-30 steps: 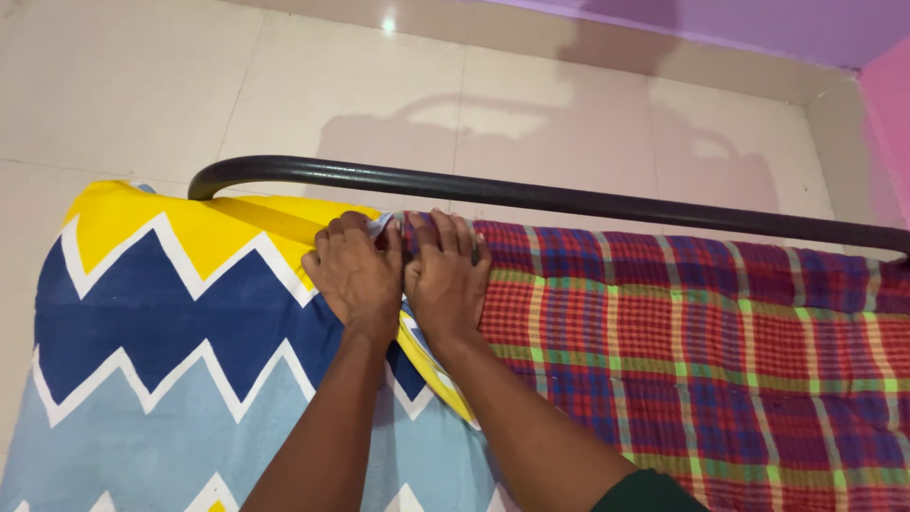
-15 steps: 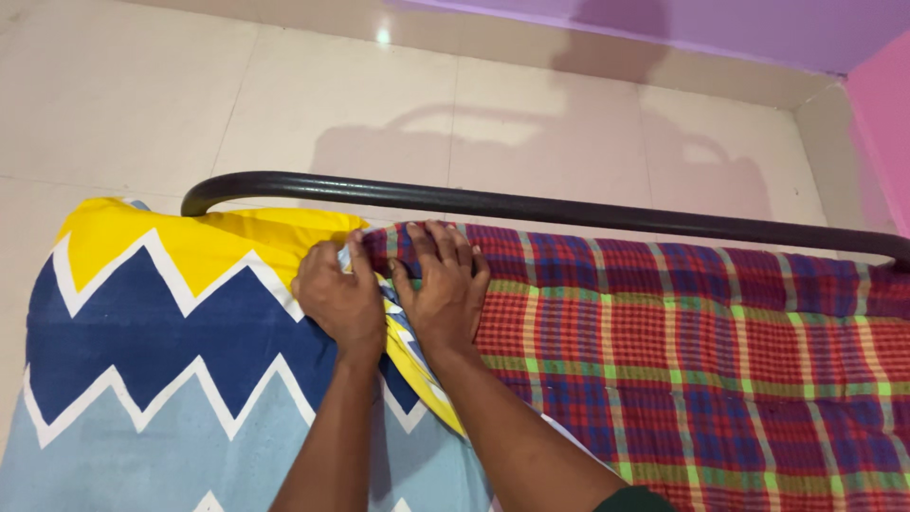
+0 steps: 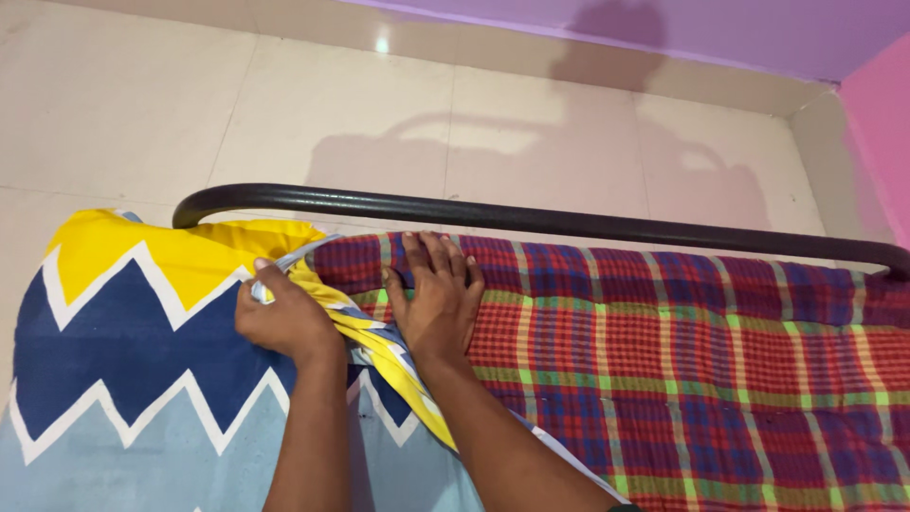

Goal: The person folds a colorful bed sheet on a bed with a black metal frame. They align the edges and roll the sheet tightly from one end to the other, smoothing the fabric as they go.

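Beyond the bed I look down on a floor of large, pale cream glossy tiles (image 3: 332,104) with thin grout lines. A small bright spot of lamp light (image 3: 380,45) reflects near its far edge, and soft shadows lie across the middle. A lilac painted wall (image 3: 739,28) runs along the top, meeting a pink painted wall (image 3: 877,133) at the right corner. A curved black metal bed rail (image 3: 569,223) crosses in front.

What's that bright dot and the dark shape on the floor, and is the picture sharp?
Head view: the bright dot on the tiled floor is glare from a light; the dark shapes on floor and purple wall are cast shadows. The left hand, right hand, zigzag sheet and plaid mattress look sharp, evenly lit.
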